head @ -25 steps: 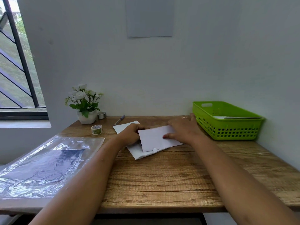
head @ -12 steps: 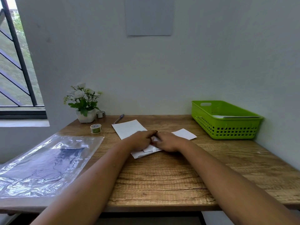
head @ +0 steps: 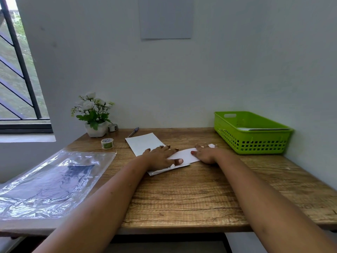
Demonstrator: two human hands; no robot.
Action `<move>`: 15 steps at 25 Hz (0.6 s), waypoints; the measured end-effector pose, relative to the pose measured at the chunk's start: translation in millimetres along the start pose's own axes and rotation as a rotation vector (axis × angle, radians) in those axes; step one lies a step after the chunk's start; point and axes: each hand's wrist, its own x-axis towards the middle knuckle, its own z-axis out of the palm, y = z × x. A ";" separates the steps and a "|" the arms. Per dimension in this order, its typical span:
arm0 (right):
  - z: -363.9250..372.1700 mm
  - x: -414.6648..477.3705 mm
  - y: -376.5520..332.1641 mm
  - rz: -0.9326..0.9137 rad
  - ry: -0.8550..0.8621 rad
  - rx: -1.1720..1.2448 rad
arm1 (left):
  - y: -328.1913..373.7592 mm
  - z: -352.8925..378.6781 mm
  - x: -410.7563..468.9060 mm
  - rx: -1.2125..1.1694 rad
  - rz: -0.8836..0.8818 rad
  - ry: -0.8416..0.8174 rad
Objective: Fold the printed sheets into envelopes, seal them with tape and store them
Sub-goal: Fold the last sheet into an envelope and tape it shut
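Soft daylight enters from the window (head: 16,70) at ten o'clock; plastic sleeve (head: 52,181) glares; edges bow.

Matt wood-grain desk (head: 191,194), rough-looking streaks. White paper sheet (head: 144,142), smooth and matt. Glossy, crinkled clear plastic bag (head: 54,181) catching the light. Bright green plastic basket (head: 253,141), perforated walls, slight sheen. Pot (head: 96,130) white, matt.

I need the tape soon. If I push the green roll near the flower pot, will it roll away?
The green tape roll lies flat, hole facing up, so a push would probably slide it, not roll it. It looks small and hollow, so likely light. Tipped onto its rim, it might roll along the table.
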 end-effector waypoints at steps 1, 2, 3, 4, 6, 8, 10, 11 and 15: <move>0.3 0.2 1.6 0.044 0.008 0.019 | -0.9 0.6 0.8 -0.004 0.005 0.002; 1.1 0.7 1.6 0.094 0.007 0.035 | -1.5 0.4 1.3 -0.007 0.011 0.007; 1.8 2.8 1.3 0.140 0.019 0.052 | -2.2 0.2 1.8 -0.011 0.015 0.017; 1.1 3.2 0.6 0.178 0.047 0.073 | -2.7 -0.6 2.0 -0.019 0.017 0.032; -2.1 -6.1 -3.6 0.165 0.128 0.090 | -3.7 -2.0 1.0 -0.052 0.009 0.082; -8.5 -17.9 -9.3 -0.036 0.191 0.098 | -3.4 -3.6 0.3 -0.080 -0.007 0.156; -17.4 -31.4 -14.9 -0.278 0.148 0.181 | -2.1 -3.8 0.6 -0.092 -0.002 0.215; -20.2 -36.5 -16.6 -0.346 0.100 0.199 | -0.8 -2.4 1.0 -0.097 0.007 0.252; -14.1 -29.6 -16.0 -0.294 0.090 0.139 | -1.6 -3.3 1.2 -0.144 0.023 0.393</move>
